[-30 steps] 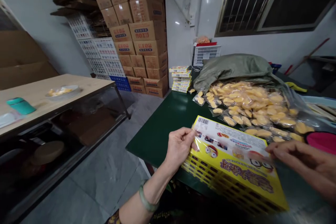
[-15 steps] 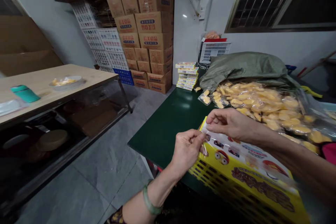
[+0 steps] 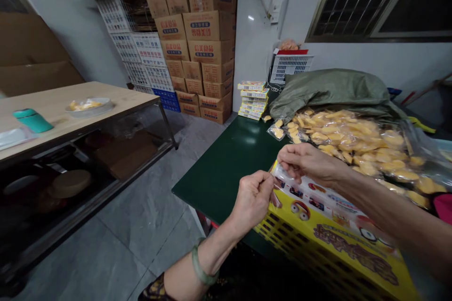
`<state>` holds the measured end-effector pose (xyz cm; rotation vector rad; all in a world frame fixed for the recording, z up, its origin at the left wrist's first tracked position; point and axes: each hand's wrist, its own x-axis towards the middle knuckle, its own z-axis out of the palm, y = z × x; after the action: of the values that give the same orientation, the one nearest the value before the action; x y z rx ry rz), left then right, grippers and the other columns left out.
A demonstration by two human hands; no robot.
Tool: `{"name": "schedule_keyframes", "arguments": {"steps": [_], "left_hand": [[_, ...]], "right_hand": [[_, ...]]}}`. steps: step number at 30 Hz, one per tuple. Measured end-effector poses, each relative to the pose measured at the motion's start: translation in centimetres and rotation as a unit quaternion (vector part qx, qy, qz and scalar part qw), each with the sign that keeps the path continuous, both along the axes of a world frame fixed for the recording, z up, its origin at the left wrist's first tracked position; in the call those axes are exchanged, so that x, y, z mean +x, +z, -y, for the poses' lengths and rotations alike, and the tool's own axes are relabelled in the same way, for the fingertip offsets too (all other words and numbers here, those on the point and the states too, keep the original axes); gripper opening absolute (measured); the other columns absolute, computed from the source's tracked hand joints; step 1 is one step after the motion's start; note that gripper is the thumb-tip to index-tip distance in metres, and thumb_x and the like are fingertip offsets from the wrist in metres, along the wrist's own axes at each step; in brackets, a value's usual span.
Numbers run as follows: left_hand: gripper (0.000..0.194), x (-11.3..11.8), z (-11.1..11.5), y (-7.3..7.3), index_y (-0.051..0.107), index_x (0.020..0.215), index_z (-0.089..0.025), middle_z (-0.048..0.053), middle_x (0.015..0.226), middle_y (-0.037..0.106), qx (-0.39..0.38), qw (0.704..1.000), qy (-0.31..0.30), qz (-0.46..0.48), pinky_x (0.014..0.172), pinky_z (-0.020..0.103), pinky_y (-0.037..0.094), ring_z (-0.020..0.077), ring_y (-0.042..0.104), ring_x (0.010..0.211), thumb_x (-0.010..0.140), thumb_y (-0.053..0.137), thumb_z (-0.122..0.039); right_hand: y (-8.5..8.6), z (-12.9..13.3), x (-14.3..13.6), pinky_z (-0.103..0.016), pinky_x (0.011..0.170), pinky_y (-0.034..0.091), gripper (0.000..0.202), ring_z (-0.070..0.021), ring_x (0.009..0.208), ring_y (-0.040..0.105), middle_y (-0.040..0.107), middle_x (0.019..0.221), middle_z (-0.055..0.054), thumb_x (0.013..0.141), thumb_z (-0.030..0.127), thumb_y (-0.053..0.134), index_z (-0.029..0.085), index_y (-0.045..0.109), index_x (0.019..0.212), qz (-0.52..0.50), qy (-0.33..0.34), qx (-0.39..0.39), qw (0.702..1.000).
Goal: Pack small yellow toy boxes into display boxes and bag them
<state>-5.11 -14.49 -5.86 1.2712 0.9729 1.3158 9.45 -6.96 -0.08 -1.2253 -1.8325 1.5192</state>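
Observation:
My left hand (image 3: 254, 196), a green bangle on its wrist, is closed at the near left corner of a printed yellow and white package (image 3: 339, 235). Thumb and forefinger pinch a bit of clear plastic (image 3: 284, 173) there. Just to the right, my right hand (image 3: 303, 162) has its fingers curled in a pinch on the same clear plastic, above the white printed face. Whether this is a bag or loose film I cannot tell. Under the package shows a yellow slatted basket (image 3: 278, 233), at the front edge of the green table (image 3: 219, 164).
Clear-wrapped yellow pieces (image 3: 349, 136) are heaped behind my right arm, by a grey-green sack (image 3: 332, 87). Thin printed boxes (image 3: 252, 99) are stacked at the table's far end. A wooden table (image 3: 88, 124) with a dish (image 3: 88, 107) stands left; cartons (image 3: 205, 51) rise behind.
My right hand's fingers have curled further in, and the clear plastic between both hands shows more plainly. My left hand stays at the corner. The view has shifted slightly.

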Motion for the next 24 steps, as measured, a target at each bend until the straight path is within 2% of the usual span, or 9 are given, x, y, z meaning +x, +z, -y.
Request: {"name": "schedule_keyframes", "arguments": {"steps": [2, 5, 9, 12, 19, 24], "left_hand": [[0.026, 0.0, 0.0, 0.0, 0.057, 0.074, -0.011, 0.002, 0.049, 0.057, 0.004, 1.000, -0.001, 0.000, 0.048, 0.016, 0.034, 0.0074, 0.046, 0.043, 0.087, 0.047, -0.031], [0.026, 0.0, -0.1, 0.0, 0.055, 0.072, -0.012, 0.002, 0.048, 0.056, -0.005, 1.000, -0.010, 0.007, 0.046, 0.016, 0.033, 0.0071, 0.046, 0.042, 0.087, 0.047, -0.031], [0.025, 0.0, -0.1, -0.1, 0.054, 0.070, -0.012, 0.002, 0.048, 0.056, -0.017, 1.000, -0.011, 0.014, 0.043, 0.015, 0.033, 0.0078, 0.048, 0.041, 0.086, 0.047, -0.030], [0.025, 0.0, -0.2, -0.2, 0.054, 0.066, -0.013, 0.002, 0.048, 0.056, -0.012, 1.000, 0.002, 0.006, 0.043, 0.015, 0.034, 0.0086, 0.050, 0.042, 0.085, 0.049, -0.029], [0.025, 0.0, -0.2, -0.3, 0.055, 0.066, -0.013, 0.002, 0.047, 0.056, -0.015, 1.000, 0.009, -0.005, 0.041, 0.015, 0.034, 0.0084, 0.050, 0.040, 0.085, 0.049, -0.028], [0.024, 0.1, -0.1, -0.1, 0.055, 0.065, -0.013, 0.000, 0.045, 0.053, -0.023, 1.000, 0.001, 0.016, 0.040, 0.015, 0.033, 0.0080, 0.049, 0.039, 0.084, 0.051, -0.028]], "right_hand": [[-0.9, -0.4, -0.2, -0.018, 0.038, 0.028, 0.032, -0.0050, 0.036, 0.038, 0.047, 0.044, 0.004, 0.067, 0.042, 0.065, 0.016, 0.049, 0.061, -0.003, 0.040, -0.063, 0.997], [-1.5, -0.3, -0.4, -0.018, 0.037, 0.024, 0.029, -0.0041, 0.034, 0.034, 0.046, 0.041, 0.005, 0.066, 0.040, 0.067, 0.015, 0.052, 0.064, 0.011, 0.082, -0.082, 0.993], [-1.1, 0.2, -0.5, -0.019, 0.037, 0.024, 0.032, -0.0046, 0.035, 0.034, 0.047, 0.042, 0.004, 0.068, 0.043, 0.066, 0.015, 0.052, 0.062, 0.025, 0.089, -0.058, 0.994], [-0.8, 0.4, -0.4, -0.019, 0.041, 0.028, 0.029, -0.0050, 0.038, 0.037, 0.048, 0.045, 0.004, 0.069, 0.040, 0.066, 0.015, 0.054, 0.063, 0.023, 0.098, -0.040, 0.994], [0.4, 0.7, -0.5, -0.019, 0.042, 0.029, 0.021, -0.0065, 0.044, 0.041, 0.051, 0.050, 0.002, 0.066, 0.034, 0.064, 0.014, 0.059, 0.062, 0.108, 0.094, 0.057, 0.988], [0.9, 1.2, -0.7, -0.020, 0.044, 0.030, 0.021, -0.0080, 0.048, 0.043, 0.054, 0.053, 0.001, 0.070, 0.034, 0.059, 0.015, 0.061, 0.063, 0.159, 0.107, 0.135, 0.972]]}}
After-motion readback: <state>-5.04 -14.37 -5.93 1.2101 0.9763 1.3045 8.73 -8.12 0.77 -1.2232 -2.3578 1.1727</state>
